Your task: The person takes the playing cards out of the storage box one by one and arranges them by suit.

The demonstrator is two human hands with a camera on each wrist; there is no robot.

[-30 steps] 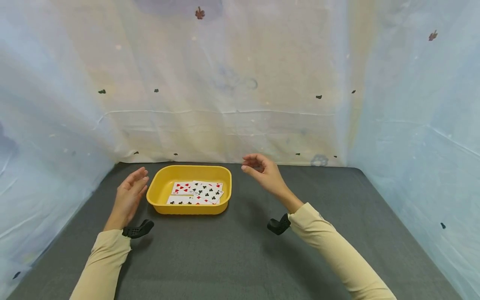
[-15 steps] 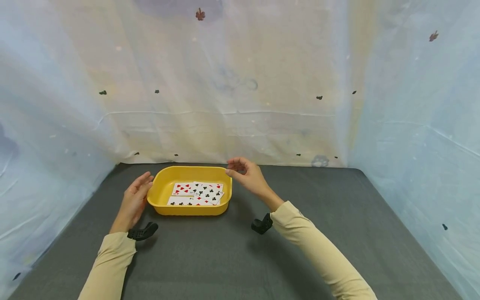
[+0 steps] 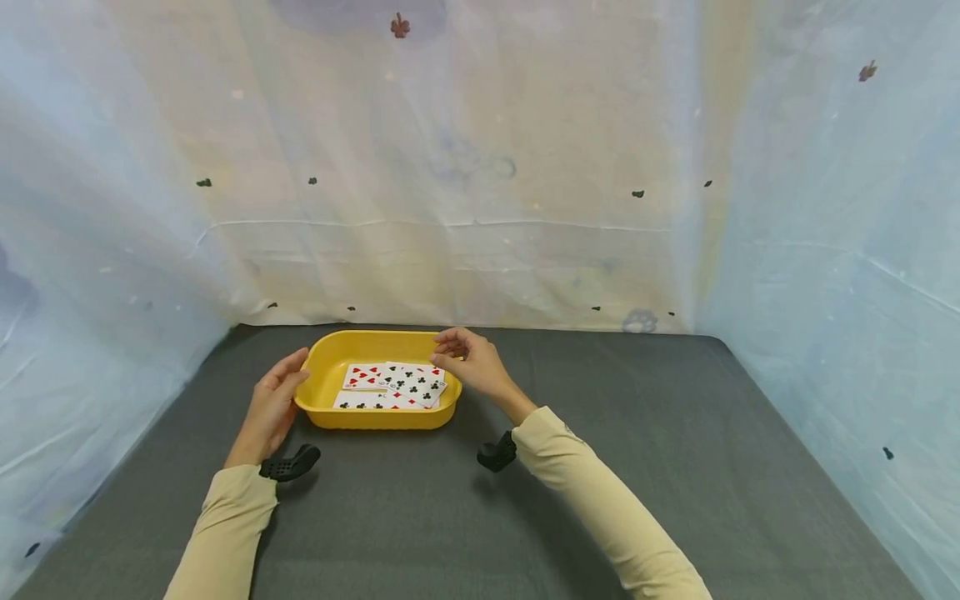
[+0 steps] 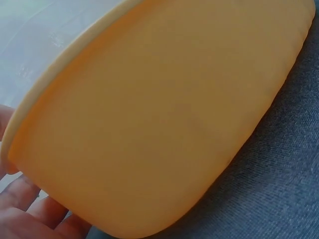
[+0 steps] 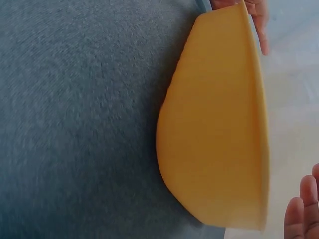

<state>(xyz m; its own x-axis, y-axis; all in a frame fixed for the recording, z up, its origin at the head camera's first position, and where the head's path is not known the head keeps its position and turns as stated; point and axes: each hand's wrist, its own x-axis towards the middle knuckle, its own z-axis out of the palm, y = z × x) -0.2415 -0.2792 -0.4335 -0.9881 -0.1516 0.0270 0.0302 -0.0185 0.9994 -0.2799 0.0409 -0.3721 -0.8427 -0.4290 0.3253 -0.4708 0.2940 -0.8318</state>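
Observation:
A yellow plastic tray (image 3: 378, 419) stands on the dark tabletop, with several playing cards (image 3: 390, 385) lying face up inside. At its left end my left hand (image 3: 272, 407) holds the rim; in the left wrist view its fingers (image 4: 47, 211) lie against the outer wall, with another digit past the rim. My right hand (image 3: 476, 364) hovers at the tray's right end, fingers loosely bent, holding nothing. The right wrist view shows its fingertips (image 5: 304, 214) apart from the tray's rim (image 5: 262, 124).
The dark cloth-covered table (image 3: 420, 517) reaches back to a pale hanging curtain (image 3: 480, 208), which also closes both sides. A black wrist camera (image 3: 292, 463) sits on the left wrist and another black camera (image 3: 497, 452) on the right.
My right hand has come left, from beside the tray to over its right rim. My left hand has moved slightly right and taken the left rim. The tray and cards stay put.

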